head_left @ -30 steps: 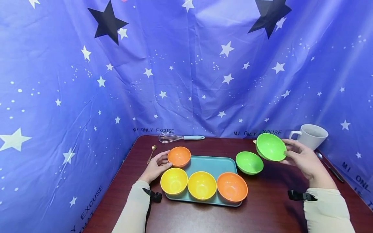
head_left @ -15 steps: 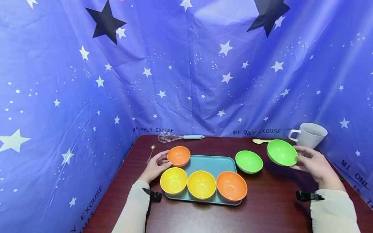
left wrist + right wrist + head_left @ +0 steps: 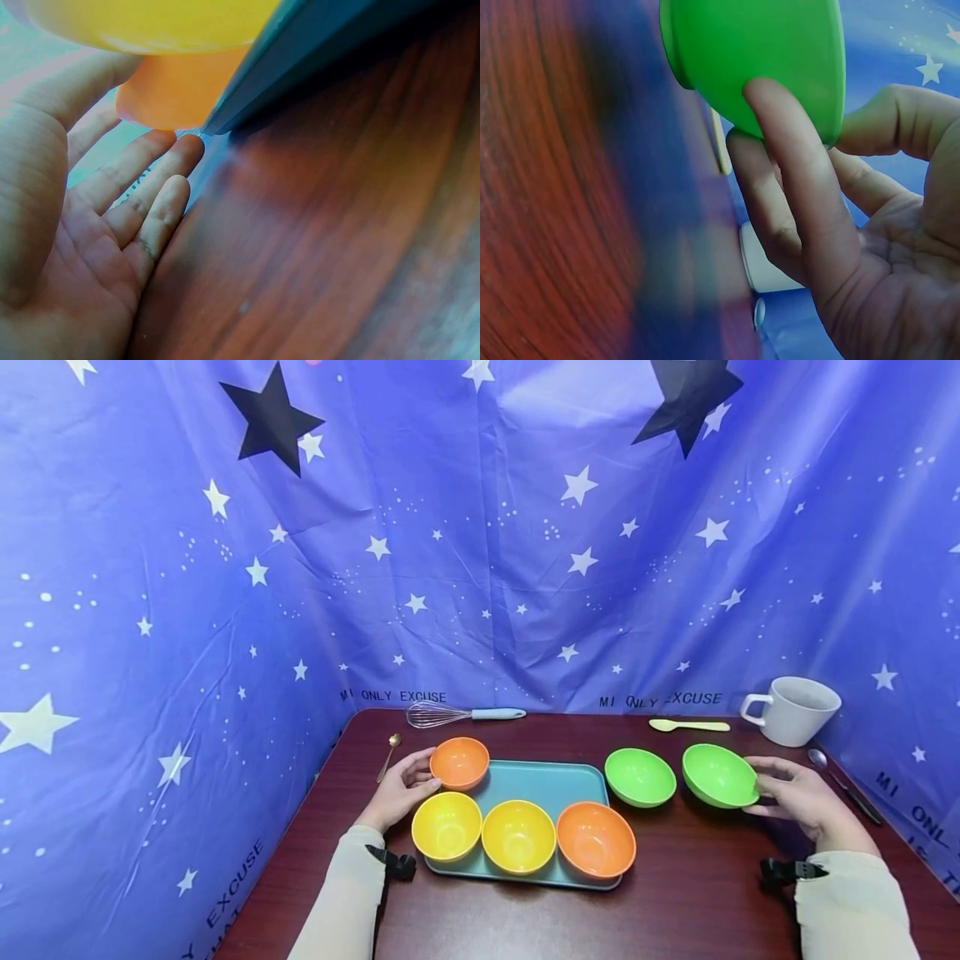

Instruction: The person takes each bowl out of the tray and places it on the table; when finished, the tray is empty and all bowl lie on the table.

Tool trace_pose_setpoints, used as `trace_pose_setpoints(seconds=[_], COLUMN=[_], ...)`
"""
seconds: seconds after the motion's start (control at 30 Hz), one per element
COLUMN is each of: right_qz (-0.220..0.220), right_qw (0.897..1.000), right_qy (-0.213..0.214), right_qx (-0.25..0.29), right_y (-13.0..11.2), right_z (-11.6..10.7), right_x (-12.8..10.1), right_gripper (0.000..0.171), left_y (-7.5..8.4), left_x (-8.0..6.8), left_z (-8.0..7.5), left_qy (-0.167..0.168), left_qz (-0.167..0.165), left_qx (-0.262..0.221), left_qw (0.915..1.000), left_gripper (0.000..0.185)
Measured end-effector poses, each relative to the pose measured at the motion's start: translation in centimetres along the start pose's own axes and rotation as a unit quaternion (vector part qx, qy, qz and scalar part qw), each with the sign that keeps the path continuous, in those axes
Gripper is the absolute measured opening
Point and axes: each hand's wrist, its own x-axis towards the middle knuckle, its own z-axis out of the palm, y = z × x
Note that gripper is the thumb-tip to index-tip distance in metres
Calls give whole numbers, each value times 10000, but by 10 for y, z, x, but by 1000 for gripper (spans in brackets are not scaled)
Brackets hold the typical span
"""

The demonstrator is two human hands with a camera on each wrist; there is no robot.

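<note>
On the right, my right hand [image 3: 797, 797] pinches the rim of a green bowl [image 3: 718, 775], thumb inside and fingers under its outer wall [image 3: 757, 60]. The bowl is low at the tabletop, just right of a second green bowl [image 3: 640, 777]. At the left, my left hand [image 3: 400, 789] touches the side of a small orange bowl [image 3: 460, 763] at the tray's back left corner; its fingers [image 3: 154, 214] lie loosely extended. Two yellow bowls [image 3: 447, 827] and a larger orange bowl [image 3: 596, 840] line the front of the teal tray [image 3: 543, 781].
Along the back lie a whisk [image 3: 465, 714] and a pale yellow spoon [image 3: 688, 725]. A white mug [image 3: 797, 712] stands at the back right, with a dark-handled spoon [image 3: 847, 785] beside it. A small gold spoon [image 3: 388, 756] lies left of the tray. A starry blue cloth [image 3: 480, 568] hangs behind.
My right hand has moved the green bowl right and then down to the tabletop beside the other green bowl, uncovering the pale yellow spoon. My left hand has stayed at the small orange bowl.
</note>
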Motion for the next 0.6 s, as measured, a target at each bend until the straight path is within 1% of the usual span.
trace_pose_setpoints(seconds=[0.1,0.3,0.37,0.43,0.53,0.6], right_qz=[93,252,312,386,439,492], right_qw=[9998,9978,9966,9955,9934,9926], right_qy=[-107,-51,-25,31,39,82], right_qx=[-129,-608,-759,-866,-1059,-1105], right_y=[2,5,6,7,7,8], right_z=[-1,-2,-1,-1,0,1], right_x=[0,3,3,4,4,4], right_gripper=[39,27,25,31,44,48], left_y=[0,0,0,0,0,1], left_x=[0,0,-1,-1,-1,-1], left_z=[0,0,1,1,1,1], left_qy=[16,36,9,-12,-9,-3], left_qz=[29,68,116,121,91,49], left_qx=[-29,-32,-28,-3,50,74], left_qw=[10000,10000,9999,9999,9999,10000], left_gripper=[64,64,64,64,65,65])
